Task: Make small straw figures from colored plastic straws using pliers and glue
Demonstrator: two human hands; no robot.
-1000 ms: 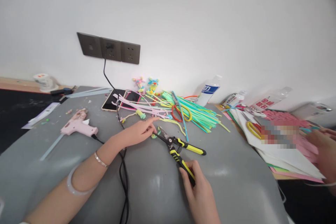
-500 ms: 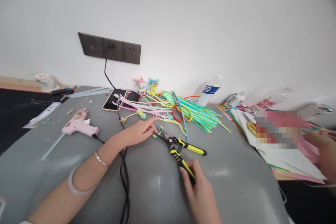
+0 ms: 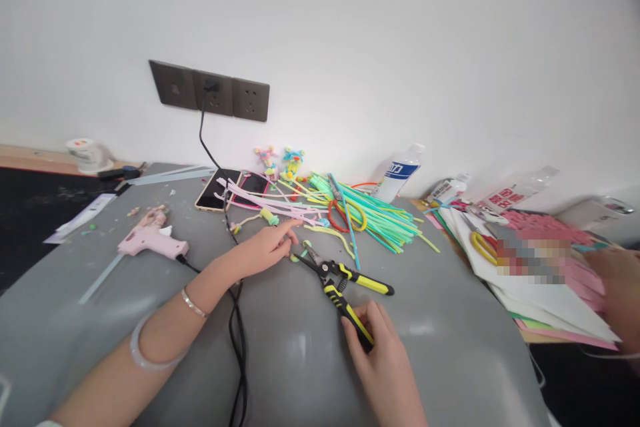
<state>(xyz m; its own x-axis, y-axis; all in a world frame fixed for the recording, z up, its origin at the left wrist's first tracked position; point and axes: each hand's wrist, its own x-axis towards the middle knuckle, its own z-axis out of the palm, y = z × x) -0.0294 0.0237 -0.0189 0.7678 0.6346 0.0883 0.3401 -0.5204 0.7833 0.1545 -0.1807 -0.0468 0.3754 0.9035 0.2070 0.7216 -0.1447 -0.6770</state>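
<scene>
My right hand (image 3: 383, 353) is closed around one yellow-and-black handle of a pair of pliers (image 3: 327, 273) lying on the grey table. Their handles and jaws are spread apart, with the spring showing between the handles. Left of the jaw tips, my left hand (image 3: 267, 247) rests over the table with loosely bent fingers apart, and I see nothing held in it. A small curled green pipe-cleaner piece (image 3: 307, 247) lies by the jaws, and a pale yellow pipe cleaner (image 3: 330, 233) just behind. Next to my left knuckles is a small yellow-green coil (image 3: 270, 216).
A pink glue gun (image 3: 153, 240) lies at left, its black cord (image 3: 237, 340) running under my left wrist. Behind are phones (image 3: 219, 189), a bundle of green pipe cleaners (image 3: 385, 213) and a bottle (image 3: 400, 173). Another person's hand (image 3: 617, 280) is over papers at right.
My left index finger, stretched out before, is now bent in, and the hand has drawn slightly back from the jaw tips. My right hand and the pliers have barely moved.
</scene>
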